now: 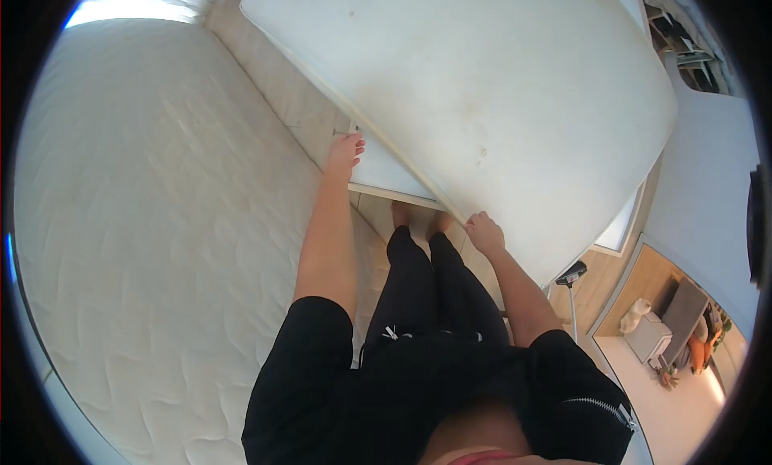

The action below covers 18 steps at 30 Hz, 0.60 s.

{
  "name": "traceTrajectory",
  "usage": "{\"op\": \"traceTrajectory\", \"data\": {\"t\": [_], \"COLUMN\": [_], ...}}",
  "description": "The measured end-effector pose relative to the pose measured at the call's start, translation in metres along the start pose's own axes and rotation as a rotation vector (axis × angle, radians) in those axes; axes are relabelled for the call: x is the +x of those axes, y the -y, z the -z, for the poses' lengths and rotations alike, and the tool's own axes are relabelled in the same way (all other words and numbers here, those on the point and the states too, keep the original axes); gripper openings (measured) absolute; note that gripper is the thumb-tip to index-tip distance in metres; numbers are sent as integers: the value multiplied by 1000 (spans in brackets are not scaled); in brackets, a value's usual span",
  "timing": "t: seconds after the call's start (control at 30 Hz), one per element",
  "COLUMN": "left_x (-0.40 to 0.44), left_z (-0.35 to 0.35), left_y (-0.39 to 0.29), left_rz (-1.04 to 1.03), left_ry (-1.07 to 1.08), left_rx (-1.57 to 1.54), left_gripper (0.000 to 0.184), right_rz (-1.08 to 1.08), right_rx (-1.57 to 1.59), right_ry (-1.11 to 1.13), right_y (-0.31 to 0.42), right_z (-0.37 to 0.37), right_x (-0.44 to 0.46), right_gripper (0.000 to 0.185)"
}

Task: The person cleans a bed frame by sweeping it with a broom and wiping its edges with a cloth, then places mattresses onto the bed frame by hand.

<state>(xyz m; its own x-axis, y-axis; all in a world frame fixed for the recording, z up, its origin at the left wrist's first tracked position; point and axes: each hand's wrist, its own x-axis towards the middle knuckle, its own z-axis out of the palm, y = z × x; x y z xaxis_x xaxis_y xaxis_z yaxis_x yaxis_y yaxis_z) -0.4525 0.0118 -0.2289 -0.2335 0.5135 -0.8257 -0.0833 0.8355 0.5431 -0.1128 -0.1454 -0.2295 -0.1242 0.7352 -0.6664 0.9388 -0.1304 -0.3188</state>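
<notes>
A large white mattress, smooth-faced with a few brownish stains and a beige edging, lies aslant over a white panel with a pale rim. My right hand is closed on the mattress's near edge, close to its lower corner. Beside the far part of that edge is my left hand, its fingers loosely bent and apart, above the end of the white panel. It does not visibly grip anything. What lies beneath the white mattress is mostly hidden.
A quilted cream mattress fills the left side. My bare feet stand on wooden flooring between the two. At right are a floor-cleaner head on a pole and a mirror reflecting part of the room. Shelves show at upper right.
</notes>
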Motion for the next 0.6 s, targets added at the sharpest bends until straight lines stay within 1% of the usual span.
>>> {"op": "traceTrajectory", "data": {"t": [0.03, 0.07, 0.1, 0.13, 0.2, 0.23, 0.27, 0.3, 0.33, 0.37, 0.4, 0.43, 0.47, 0.53, 0.57, 0.6], "left_x": [16, 33, 59, 87, 130, 136, 146, 159, 175, 192, 216, 233, 241, 255, 257, 250], "left_z": [-4, -8, -5, 2, 6, 9, 9, 11, 16, 20, 30, 40, 51, 54, 52, 48], "left_y": [0, -2, -2, 2, 7, 1, -4, -12, -15, -22, -23, -27, -35, -58, -67, -78], "left_rz": [-40, -80, -67, -121, -178, -193, -180, -218, -262, -274, -314, -349, -357, -154, -161, -148], "left_ry": [-27, -47, -27, -49, -109, -159, -141, -204, -282, -300, -359, -415, -427, -421, -422, -440], "left_rx": [9, 26, 44, 73, 123, 149, 154, 126, 93, 86, 171, 264, 271, 311, 299, 122], "left_gripper": [21, 20, 20, 21, 25, 28, 28, 30, 32, 32, 37, 43, 43, 56, 56, 59], "right_rz": [-6, 32, 58, 21, 39, 10, 22, 43, 48, -34, -111, -62, -21, 78, 82, 98], "right_rx": [2, -92, -184, -176, -285, -288, -340, -393, -398, -341, -277, -314, -354, -367, -376, -428], "right_ry": [9, -29, -64, -52, -138, -123, -128, -139, -139, -96, -50, -84, -119, -165, -175, -123], "right_y": [6, 13, 20, 26, 31, 30, 27, 27, 26, 28, 34, 36, 37, 37, 40, 40], "right_z": [0, -1, -5, -11, -21, -31, -45, -53, -55, -55, -56, -56, -54, -46, -45, -47], "right_x": [13, 24, 35, 44, 62, 59, 65, 74, 79, 84, 88, 86, 80, 74, 76, 80], "right_gripper": [23, 23, 23, 23, 21, 21, 22, 24, 24, 23, 22, 23, 24, 29, 29, 31]}}
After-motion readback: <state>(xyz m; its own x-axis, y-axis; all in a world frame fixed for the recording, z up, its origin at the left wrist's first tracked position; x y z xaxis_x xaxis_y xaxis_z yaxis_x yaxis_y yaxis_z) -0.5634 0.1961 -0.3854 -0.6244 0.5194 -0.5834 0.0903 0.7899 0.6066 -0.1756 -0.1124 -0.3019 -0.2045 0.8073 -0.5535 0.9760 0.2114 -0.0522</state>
